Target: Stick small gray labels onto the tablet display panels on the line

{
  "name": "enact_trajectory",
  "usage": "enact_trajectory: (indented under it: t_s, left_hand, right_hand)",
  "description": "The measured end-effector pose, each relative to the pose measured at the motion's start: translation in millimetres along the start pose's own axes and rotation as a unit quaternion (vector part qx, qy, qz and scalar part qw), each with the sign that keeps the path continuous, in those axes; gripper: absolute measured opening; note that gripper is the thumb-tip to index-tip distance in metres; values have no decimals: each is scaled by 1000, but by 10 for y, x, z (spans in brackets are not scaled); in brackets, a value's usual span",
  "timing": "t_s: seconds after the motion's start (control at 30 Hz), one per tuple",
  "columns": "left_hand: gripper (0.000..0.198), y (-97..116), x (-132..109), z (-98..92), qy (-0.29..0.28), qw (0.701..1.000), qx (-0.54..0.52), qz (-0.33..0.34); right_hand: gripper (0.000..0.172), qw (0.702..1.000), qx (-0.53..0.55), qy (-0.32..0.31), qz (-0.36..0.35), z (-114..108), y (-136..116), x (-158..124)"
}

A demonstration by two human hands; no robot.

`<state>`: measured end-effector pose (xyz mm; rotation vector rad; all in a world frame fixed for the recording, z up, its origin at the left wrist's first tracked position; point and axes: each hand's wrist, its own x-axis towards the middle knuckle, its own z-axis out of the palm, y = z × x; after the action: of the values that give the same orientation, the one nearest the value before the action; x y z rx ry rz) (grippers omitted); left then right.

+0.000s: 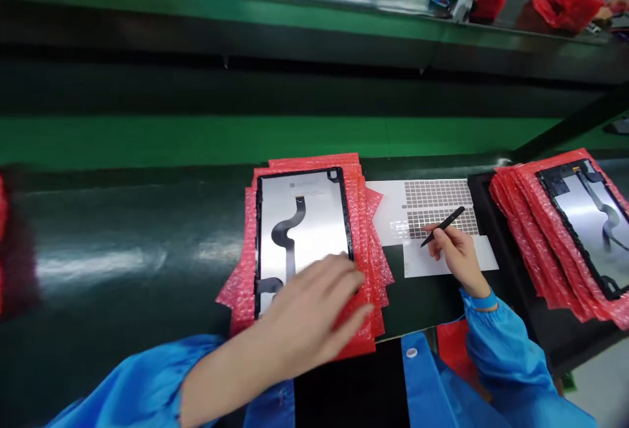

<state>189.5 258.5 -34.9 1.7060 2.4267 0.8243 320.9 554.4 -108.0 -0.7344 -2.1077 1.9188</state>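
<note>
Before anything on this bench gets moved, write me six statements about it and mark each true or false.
1. The right hand holds a black pen-shaped tool. True.
2. The left hand is over the lower part of a display panel. True.
3. That display panel lies directly on the bare tabletop. False: it lies on stacked red bubble wrap.
4. The tool is above the display panel. False: it is above white sheets, the upper one bearing grids of small squares.
5. A second display panel lies on red bubble wrap at the far right. True.
6. Clothing on both arms is yellow. False: both sleeves are blue.
</note>
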Motion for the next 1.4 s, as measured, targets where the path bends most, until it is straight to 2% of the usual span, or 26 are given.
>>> enact_trajectory:
  t_s: [0.07, 0.13, 0.27, 0.37, 0.57, 0.8, 0.9, 1.0, 1.1, 1.17, 1.3, 1.4]
  left_hand:
    - [37, 149, 147, 261, -70, 991, 44, 109]
    - [56, 217, 217, 516, -119, 978, 86, 151]
    - [86, 212, 207, 842, -189, 969, 93, 129]
    - [90, 199, 180, 927, -200, 970, 86, 108]
    - [93, 228, 187, 925, -219, 964, 107, 109]
    - [95, 233, 209, 946, -218, 963, 114, 111]
    - [92, 273, 166, 898, -200, 967, 105, 116]
    - [86, 277, 173, 704, -159, 974, 74, 142]
    - [86, 146, 386, 463, -138, 978, 54, 145]
    - [84, -14, 644, 373, -155, 978, 71, 122]
    - [84, -314, 1108, 434, -232, 962, 117, 81]
    - [88, -392, 1196, 548, -261, 953, 130, 80]
  right_hand:
    - [43, 1000, -17, -4, 14, 22, 41, -144]
    - [43, 999, -19, -3, 32, 47, 97, -276]
    - [38, 998, -45, -6, 33, 93, 216, -418]
    - [36, 997, -71, -13, 22, 106, 237, -432]
    - [37, 993, -112, -33, 23, 109, 177, -402]
    - [32, 995, -89, -40, 35, 93, 172, -404]
    - [34, 996, -82, -16, 15, 44, 69, -243]
    - [36, 995, -84, 27, -34, 8, -90, 117]
    - [39, 994, -82, 27, -61, 19, -184, 539]
    - [41, 995, -82, 14, -55, 47, -169, 749]
    - [42, 996, -83, 9, -33, 89, -42, 900]
    - [39, 996, -89, 9, -30, 92, -11, 873]
